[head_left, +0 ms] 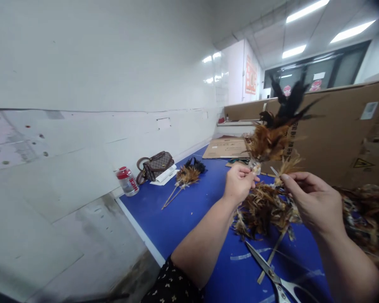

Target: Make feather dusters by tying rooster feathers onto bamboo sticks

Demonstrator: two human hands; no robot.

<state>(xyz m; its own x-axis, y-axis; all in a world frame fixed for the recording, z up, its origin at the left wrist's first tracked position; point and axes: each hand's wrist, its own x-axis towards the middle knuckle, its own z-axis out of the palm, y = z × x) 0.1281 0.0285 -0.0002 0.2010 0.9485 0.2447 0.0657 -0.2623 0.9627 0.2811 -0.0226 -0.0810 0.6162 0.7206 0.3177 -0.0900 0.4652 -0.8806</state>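
Observation:
My left hand (240, 182) is closed around the base of a feather bunch (268, 139), which stands upright with brown feathers below and long black ones on top. Close by on the right, my right hand (316, 200) pinches a small tuft of tan feathers (289, 164) between thumb and fingers. The two bunches are near each other; whether they touch is hard to tell. Beneath both hands lies a loose heap of brown feathers (265, 206) on the blue tabletop (214, 227). Scissors (270, 271) with silver blades rest in front of the heap, beside a thin stick (273, 254).
Farther left lie finished-looking feather bunches on sticks (188, 174), a checked handbag (158, 165) over white paper, and a red-lidded jar (127, 182). A large cardboard box (331, 139) walls off the far right. More feathers (366, 210) lie at right.

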